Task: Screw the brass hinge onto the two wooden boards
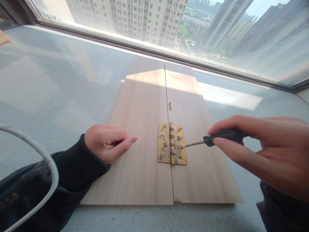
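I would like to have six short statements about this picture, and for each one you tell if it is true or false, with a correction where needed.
1. The right hand holds a screwdriver with a black handle. True.
2. The hinge spans the left board and the right board. True.
3. The screwdriver's tip is at the hinge's left leaf. False: it is at a screw in the right leaf.
4. A loose screw lies on the right board. True.
5. The left hand is touching the hinge. False: it is over the left board, apart from the hinge.
6. The white cable shows on the picture's right side. False: it shows on the left.
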Motion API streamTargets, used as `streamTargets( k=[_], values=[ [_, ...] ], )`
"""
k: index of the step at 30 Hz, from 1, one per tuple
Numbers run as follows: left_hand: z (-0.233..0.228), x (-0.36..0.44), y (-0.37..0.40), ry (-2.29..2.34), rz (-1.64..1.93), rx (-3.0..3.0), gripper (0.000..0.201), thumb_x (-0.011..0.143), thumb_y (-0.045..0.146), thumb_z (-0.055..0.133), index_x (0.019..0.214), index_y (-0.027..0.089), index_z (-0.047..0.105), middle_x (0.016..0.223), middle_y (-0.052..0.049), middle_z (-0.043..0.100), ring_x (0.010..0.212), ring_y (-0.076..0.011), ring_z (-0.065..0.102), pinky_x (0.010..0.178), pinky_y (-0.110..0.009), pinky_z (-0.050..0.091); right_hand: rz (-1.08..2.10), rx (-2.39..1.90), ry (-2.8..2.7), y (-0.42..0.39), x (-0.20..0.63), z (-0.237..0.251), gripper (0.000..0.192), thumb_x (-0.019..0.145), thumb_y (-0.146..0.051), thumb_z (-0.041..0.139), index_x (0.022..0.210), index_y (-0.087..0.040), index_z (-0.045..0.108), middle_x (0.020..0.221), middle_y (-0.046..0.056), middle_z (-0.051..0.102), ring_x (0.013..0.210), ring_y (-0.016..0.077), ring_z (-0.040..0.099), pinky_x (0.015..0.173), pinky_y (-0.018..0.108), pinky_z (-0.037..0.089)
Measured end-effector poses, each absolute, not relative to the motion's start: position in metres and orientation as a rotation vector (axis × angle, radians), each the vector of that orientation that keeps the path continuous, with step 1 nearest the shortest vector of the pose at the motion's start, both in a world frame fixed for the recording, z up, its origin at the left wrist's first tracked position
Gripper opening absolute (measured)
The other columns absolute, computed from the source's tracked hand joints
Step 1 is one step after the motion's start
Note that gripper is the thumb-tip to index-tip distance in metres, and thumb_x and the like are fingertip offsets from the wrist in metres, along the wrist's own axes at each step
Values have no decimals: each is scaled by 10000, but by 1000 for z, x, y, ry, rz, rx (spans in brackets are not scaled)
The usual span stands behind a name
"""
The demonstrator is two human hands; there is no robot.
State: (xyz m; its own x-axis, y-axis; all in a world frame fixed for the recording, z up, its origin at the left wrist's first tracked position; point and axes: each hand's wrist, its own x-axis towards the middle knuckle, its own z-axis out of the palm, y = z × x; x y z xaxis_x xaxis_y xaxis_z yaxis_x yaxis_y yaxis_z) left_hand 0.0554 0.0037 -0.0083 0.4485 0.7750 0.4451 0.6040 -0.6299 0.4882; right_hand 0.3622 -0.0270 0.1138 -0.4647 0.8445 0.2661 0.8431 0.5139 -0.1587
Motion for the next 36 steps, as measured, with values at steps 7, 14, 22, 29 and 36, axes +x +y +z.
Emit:
streamTargets(
  k=[7, 14, 22, 29, 36],
  values=[
    [-6, 56, 3, 1214, 918, 2442, 484, 919, 314, 518, 463, 175, 439, 471, 42, 337, 492, -100, 280, 488, -262, 257, -72, -1409, -2400, -29, 362, 113, 135, 874, -442, 636, 879, -316, 686, 667, -72, 660, 508, 93, 570, 487, 269, 406],
    [-6, 55, 4, 1194, 928, 2436, 477, 915, 298, 527, 465, 171, 433, 476, 47, 323, 500, -98, 273, 488, -256, 257, -13, -1390, -2414, -31, 361, 113, 89, 879, -422, 658, 916, -342, 641, 575, -107, 565, 434, 62, 464, 478, 235, 395],
    [-7, 55, 3, 1206, 934, 2434, 474, 915, 303, 528, 470, 172, 432, 478, 48, 322, 499, -97, 269, 489, -260, 251, 29, -1411, -2463, -31, 370, 119, 161, 926, -449, 549, 917, -342, 669, 594, -80, 625, 427, 88, 515, 427, 264, 373],
    [-6, 55, 3, 1196, 926, 2435, 474, 919, 299, 520, 470, 172, 437, 477, 45, 332, 495, -97, 279, 488, -257, 259, -36, -1424, -2418, -28, 358, 116, 271, 888, -508, 616, 732, -294, 672, 492, -87, 550, 364, 64, 441, 414, 266, 326],
    [-5, 56, 3, 1186, 923, 2443, 472, 919, 293, 524, 469, 172, 452, 470, 42, 350, 490, -96, 289, 489, -258, 266, -56, -1364, -2423, -29, 360, 112, 104, 886, -446, 643, 899, -343, 643, 549, -106, 553, 400, 63, 433, 439, 263, 339]
  ],
)
